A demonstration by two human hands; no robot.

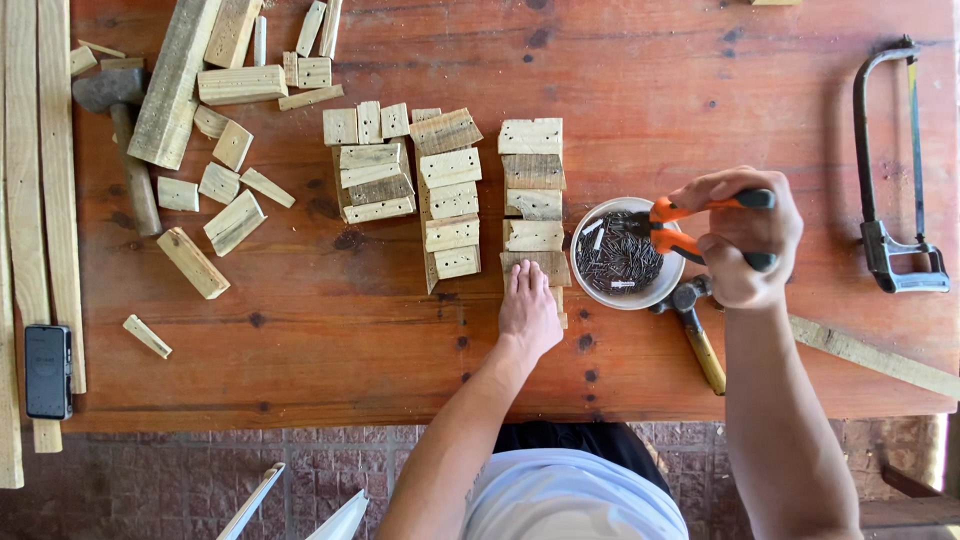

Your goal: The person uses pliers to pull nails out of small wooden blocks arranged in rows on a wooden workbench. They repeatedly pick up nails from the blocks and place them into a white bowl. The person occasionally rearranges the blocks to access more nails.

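pale shirt, person's own, lying nearest the cam at bottom centre; 2 bare forearms reaching up from it onto a worn red-brown wood table w/ dark knot marks.
left hand: lying flat, fingers together, pressing on the nearest pale wood block of a column of short drilled blocks, rough-sawn, rectangular.
right hand: gripping closed around pliers w/ orange handles and black grips; pliers' nose dipping into a round white bowl of thin dark nails, just right of the block column.
hammer, wood handle, lying just below the bowl, partly under the right wrist.
2 more block stacks sitting left of the column; loose offcuts and a heavy mallet lying far left.
hacksaw, dark metal frame, resting at right edge.
black phone, flat rectangle, lying at left edge on long pale slats.
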